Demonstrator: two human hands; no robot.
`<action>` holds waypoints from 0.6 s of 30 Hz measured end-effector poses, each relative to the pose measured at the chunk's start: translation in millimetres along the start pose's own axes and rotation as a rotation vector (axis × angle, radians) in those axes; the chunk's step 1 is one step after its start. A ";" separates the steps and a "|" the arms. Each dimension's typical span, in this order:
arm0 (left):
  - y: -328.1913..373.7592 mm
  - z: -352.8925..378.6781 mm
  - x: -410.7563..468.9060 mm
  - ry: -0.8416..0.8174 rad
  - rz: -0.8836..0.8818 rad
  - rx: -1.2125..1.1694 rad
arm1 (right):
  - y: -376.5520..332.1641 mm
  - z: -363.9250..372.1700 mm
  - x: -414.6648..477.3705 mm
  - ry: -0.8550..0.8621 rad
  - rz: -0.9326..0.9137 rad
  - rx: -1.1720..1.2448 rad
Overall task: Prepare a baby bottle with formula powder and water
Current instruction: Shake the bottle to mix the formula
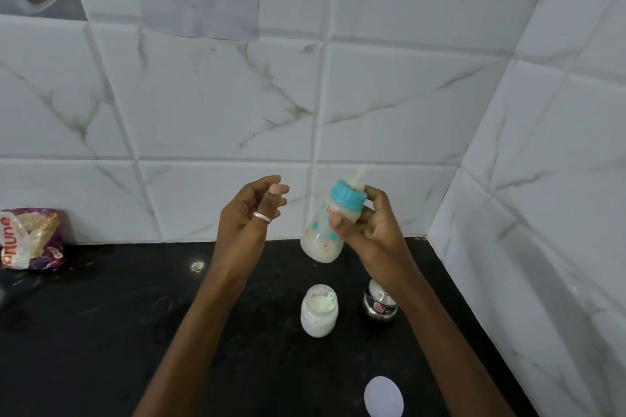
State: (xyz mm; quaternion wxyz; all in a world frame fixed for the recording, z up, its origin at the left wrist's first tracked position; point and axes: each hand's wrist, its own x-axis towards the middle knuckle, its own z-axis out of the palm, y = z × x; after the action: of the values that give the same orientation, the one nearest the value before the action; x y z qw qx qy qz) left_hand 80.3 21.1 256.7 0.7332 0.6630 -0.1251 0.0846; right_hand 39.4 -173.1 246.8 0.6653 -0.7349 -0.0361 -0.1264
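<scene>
Centre frame: baby bottle [320, 247] held above worktop [101, 332], tilted, teat [360, 174] toward upper right, blue collar [349, 196] on, milky liquid inside. Curled round bottle just below collar: right grip [369, 230], thumb on near side. Left of bottle and apart from it: left grip [247, 220], fingers loosely curled, holding nothing. Lower centre, on worktop: open jar [319, 315] of white powder, steel pot [377, 306] just right of it. Bottom edge: white lid [383, 396]. Left edge: printed packet [28, 239] against tiled wall [220, 105].
</scene>
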 end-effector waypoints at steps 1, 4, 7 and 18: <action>-0.9 -0.1 -0.7 -0.003 0.001 0.003 | 3.0 0.1 0.0 0.027 0.001 0.021; -3.8 -3.3 -2.3 -0.008 0.000 0.013 | 5.2 2.7 0.7 0.082 -0.006 0.035; -6.6 -6.2 -2.6 0.003 -0.008 0.012 | 7.2 4.4 0.6 0.071 0.000 0.002; -30.6 -10.8 -22.8 -0.088 -0.071 0.015 | 23.4 32.4 -6.2 0.036 0.002 -0.188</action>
State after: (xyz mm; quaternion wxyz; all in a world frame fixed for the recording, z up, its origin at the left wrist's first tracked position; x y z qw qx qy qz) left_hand 68.2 29.5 219.9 0.7247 0.6755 -0.1327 0.0303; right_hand 43.0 -143.1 220.1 0.5939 -0.7919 -0.0116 -0.1418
